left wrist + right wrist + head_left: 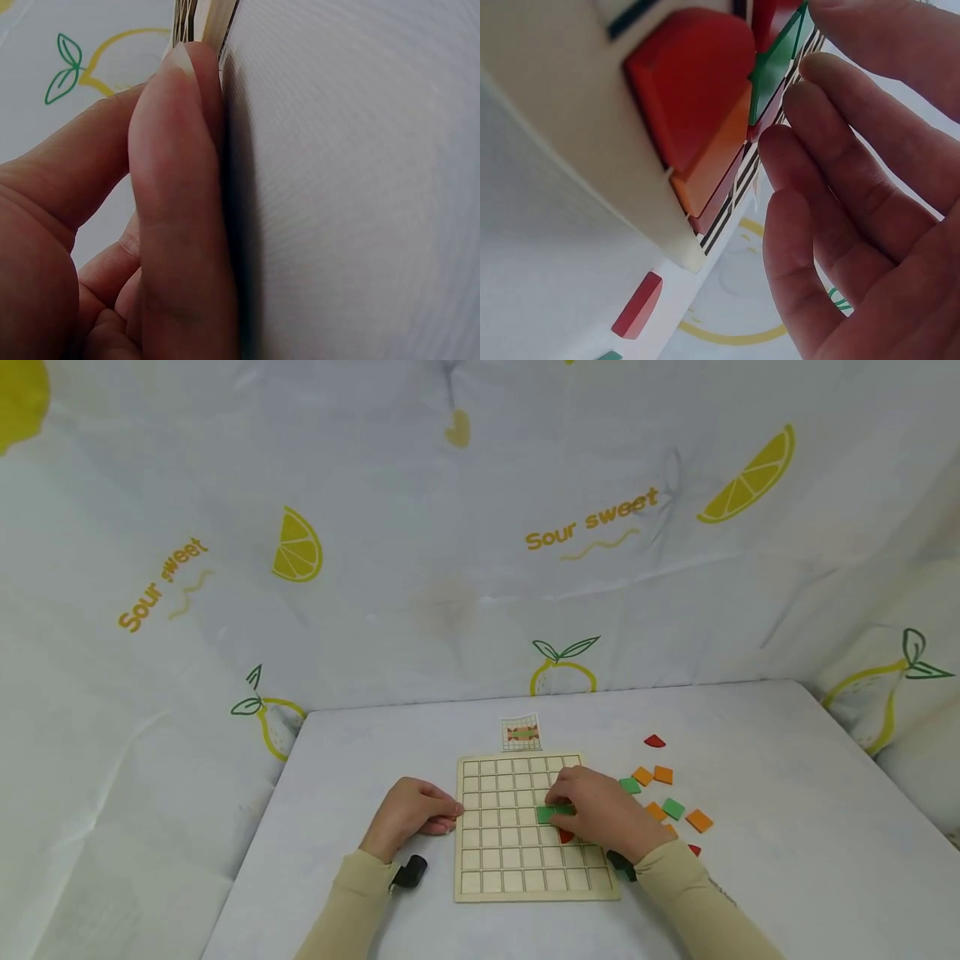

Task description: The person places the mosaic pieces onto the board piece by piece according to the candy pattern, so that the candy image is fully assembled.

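Note:
A pale gridded board (pixel 501 858) lies flat in front of me. My left hand (pixel 418 810) is at its left edge, where thumb and forefinger pinch the rim (pixel 217 26) in the left wrist view. Over the board's right half, my right hand (pixel 603 810) has thumb and forefinger around a green square tile (pixel 563 810). Another green tile (pixel 545 815) sits beside it to the left. A red piece (pixel 566 836) shows just below. In the right wrist view, a rounded red piece (pixel 697 82) and an orange piece (pixel 709 161) sit on the board; the right hand hides them from the head view.
Loose orange tiles (pixel 700 820), green tiles (pixel 673 808) and a red piece (pixel 655 741) lie right of the board. A small pattern card (pixel 521 733) lies beyond its far edge. A white lemon-print cloth (pixel 420 610) hangs behind the table.

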Action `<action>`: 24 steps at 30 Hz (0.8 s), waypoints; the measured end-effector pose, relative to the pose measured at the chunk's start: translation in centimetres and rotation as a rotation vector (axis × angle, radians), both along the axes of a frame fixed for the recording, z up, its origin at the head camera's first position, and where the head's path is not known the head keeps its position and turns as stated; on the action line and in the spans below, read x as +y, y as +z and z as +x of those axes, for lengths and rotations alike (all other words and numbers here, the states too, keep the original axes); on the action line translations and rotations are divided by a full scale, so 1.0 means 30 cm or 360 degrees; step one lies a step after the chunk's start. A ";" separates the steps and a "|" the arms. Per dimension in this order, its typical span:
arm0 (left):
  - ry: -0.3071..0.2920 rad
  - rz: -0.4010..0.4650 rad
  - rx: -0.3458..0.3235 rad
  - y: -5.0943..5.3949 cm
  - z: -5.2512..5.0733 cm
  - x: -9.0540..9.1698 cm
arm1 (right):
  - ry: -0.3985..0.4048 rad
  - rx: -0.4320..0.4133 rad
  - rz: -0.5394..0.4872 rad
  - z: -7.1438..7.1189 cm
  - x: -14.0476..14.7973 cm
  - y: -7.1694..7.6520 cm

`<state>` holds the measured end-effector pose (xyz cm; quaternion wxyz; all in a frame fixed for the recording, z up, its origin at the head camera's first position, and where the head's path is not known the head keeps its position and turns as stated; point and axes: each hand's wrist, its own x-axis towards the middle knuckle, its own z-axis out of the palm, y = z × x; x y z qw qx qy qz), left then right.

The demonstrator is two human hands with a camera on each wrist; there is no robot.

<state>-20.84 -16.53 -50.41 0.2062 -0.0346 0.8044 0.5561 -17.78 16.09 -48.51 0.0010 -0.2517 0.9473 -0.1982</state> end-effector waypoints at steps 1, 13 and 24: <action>0.0000 -0.0004 0.0001 0.000 0.000 0.001 | 0.0000 0.0004 0.0003 0.000 0.001 0.000; 0.0000 0.0004 -0.0004 0.000 0.002 0.004 | -0.0272 -0.0167 -0.0011 0.011 0.103 0.059; 0.0008 0.0023 -0.0024 -0.004 0.001 -0.001 | -0.0472 -0.0222 0.0054 0.059 0.344 0.078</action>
